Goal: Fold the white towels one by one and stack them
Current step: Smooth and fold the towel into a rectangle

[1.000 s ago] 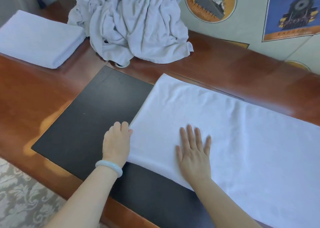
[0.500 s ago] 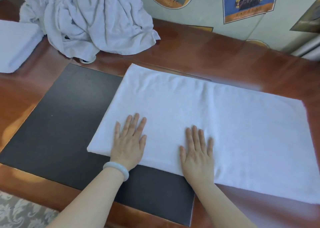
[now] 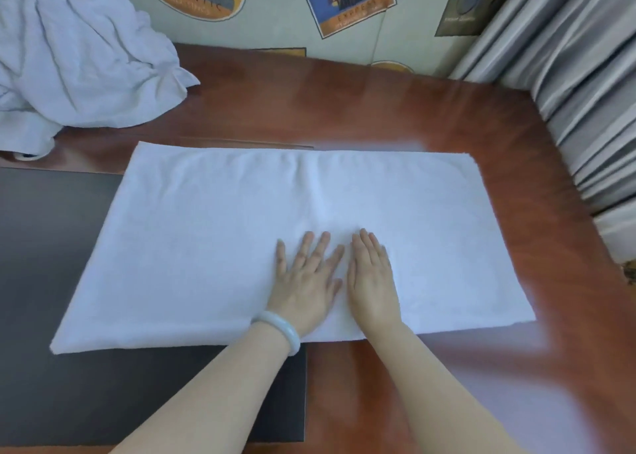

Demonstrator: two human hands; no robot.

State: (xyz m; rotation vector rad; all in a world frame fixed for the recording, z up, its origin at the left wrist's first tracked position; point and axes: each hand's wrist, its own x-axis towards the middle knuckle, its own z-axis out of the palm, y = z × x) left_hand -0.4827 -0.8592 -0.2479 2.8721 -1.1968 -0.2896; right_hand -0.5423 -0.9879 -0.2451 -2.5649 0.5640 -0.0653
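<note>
- Fingers (image 3: 322, 247) on both hands lie straight and released, grasping nothing. The left hand (image 3: 306, 281) and right hand (image 3: 373, 281) press palm-down side by side, nearly touching, on the near middle of the flat towel (image 3: 206, 247).
- That towel lies spread lengthwise, its left part on the black mat (image 3: 41, 384) and its right part on the bare wooden table (image 3: 395, 109).
- I see a soft ridge running from the far edge toward the hands. If I fold over it, I expect the crease to lock in, so the packet bulges and any stack leans.
- I judge the polished wood to be slicker than the mat. A firm outward stroke could slide the right half while the left half holds, skewing the edges.
- With both palms at the centre, all four corners lie free. If I lift one end without matching the corners, the fold comes out crooked.
- The heap of unfolded towels (image 3: 69, 57) sits at the far left, near the flat towel's far corner but apart from it. A wide sweep that way could drag a loose flap across my work.
- The pale bracelet (image 3: 280, 329) rides at the towel's near edge. It may catch the cloth and pull it as the wrist moves.
</note>
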